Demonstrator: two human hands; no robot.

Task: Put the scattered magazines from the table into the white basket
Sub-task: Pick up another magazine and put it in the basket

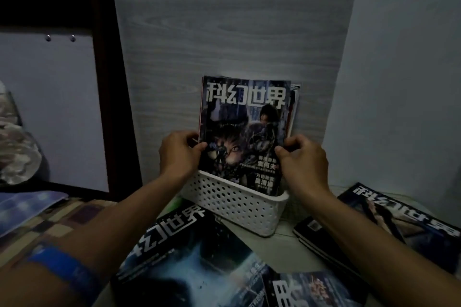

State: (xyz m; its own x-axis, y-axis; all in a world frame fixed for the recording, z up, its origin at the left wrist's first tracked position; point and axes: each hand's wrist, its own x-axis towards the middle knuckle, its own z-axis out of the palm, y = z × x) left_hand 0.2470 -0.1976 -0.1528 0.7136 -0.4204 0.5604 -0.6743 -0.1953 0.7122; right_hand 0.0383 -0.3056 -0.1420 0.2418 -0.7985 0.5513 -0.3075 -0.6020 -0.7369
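Note:
A dark-covered magazine (pixel 243 117) with large white characters stands upright in the white perforated basket (pixel 232 204) against the wall. My left hand (pixel 178 153) grips its left edge and my right hand (pixel 303 157) grips its right edge, thumbs on the cover. Behind it, another magazine (pixel 295 104) peeks out on the right. More magazines lie flat on the table: a big one at the front (pixel 189 262), one at the bottom centre (pixel 311 291), and a stack on the right (pixel 411 227).
A dark wooden frame (pixel 109 87) with a white panel stands on the left. Patterned bedding (pixel 50 222) borders the table's left side. A grey wood-grain wall (pixel 224 32) backs the basket; a plain wall closes the right.

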